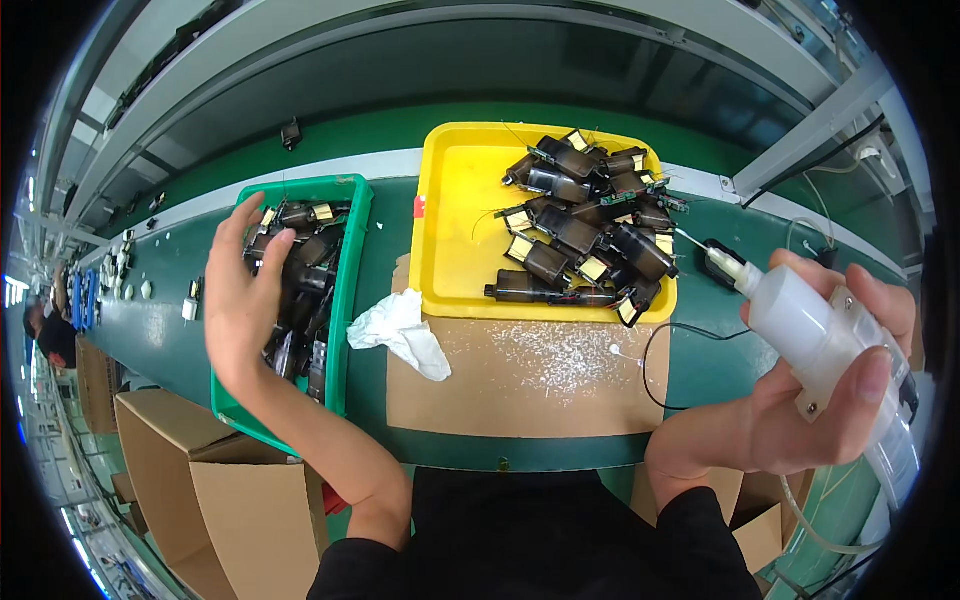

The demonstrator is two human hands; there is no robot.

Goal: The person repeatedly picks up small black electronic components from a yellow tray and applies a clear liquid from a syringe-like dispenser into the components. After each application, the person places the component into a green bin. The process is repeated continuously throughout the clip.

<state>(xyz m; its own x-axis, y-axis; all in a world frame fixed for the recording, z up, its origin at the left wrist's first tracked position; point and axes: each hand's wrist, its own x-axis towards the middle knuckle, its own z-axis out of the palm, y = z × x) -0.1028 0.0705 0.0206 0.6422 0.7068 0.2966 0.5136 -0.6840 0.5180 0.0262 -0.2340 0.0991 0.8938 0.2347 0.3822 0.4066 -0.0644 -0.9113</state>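
Note:
My left hand (238, 300) reaches into the green bin (352, 270) at the left, fingers spread over a pile of dark brown plastic parts with gold tabs (305, 262); whether it grips one is hidden. My right hand (820, 400) holds a translucent white squeeze dispenser (815, 335) at the right, its thin nozzle tip (722, 262) pointing left toward the yellow tray (455, 250). The tray holds several of the same dark parts (590, 225) heaped on its right half.
A brown cardboard sheet (520, 385), speckled with white, lies on the green bench in front of the tray. A crumpled white cloth (400, 330) rests at its left corner. A black cable (660, 370) loops at the right. Open cardboard boxes (190, 470) stand below left.

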